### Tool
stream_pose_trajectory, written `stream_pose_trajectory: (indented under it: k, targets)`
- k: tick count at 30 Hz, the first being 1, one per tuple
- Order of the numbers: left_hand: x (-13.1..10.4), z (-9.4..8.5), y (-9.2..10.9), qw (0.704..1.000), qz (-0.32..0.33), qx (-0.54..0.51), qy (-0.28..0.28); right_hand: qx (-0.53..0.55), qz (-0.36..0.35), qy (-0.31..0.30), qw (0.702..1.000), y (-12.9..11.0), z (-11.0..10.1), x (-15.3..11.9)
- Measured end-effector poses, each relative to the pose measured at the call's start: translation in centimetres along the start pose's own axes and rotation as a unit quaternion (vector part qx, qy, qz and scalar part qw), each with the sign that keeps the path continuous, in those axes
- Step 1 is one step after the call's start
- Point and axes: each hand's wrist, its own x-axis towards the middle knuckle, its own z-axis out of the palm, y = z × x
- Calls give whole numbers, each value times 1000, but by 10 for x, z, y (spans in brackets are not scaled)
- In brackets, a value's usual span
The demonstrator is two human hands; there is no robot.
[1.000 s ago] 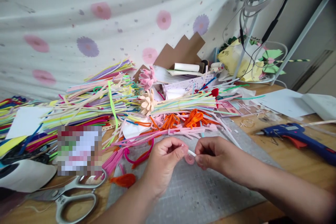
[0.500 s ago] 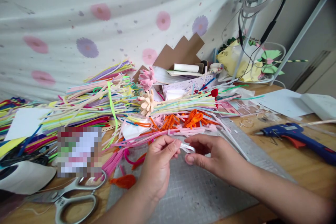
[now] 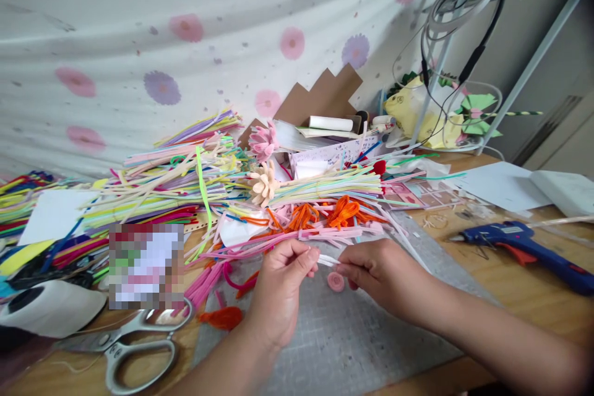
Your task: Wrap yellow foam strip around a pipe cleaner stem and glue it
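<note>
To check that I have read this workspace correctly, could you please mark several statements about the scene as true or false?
1. The left hand and the right hand both hold a thin white strip. True.
2. The blue plastic glue gun lies to the left of the silver metal scissors. False: the glue gun lies to their right.
3. The fuzzy pink flower is behind the cream-coloured flower. True.
4. The scissors are in the right hand. False: they lie on the light wooden table.
</note>
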Motion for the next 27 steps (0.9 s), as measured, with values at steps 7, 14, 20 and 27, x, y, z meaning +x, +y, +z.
stream_pose_trajectory:
  k: [7,14,20,27]
  targets:
    - [-27,-28,35,933,85,317,-144,-265,-140,-94,949,-30,-13,2]
    - [-58,-42,34,879,-4,459,-129,-348,-216,-199,890,-85,10,25]
    - [-87,-98,30,894,-11,441,-81,-296,-232,-237,896,-121,26,50]
    - [-120,-167,36,957,-17,213,195,-134,-254,-133,949,-144,107,111]
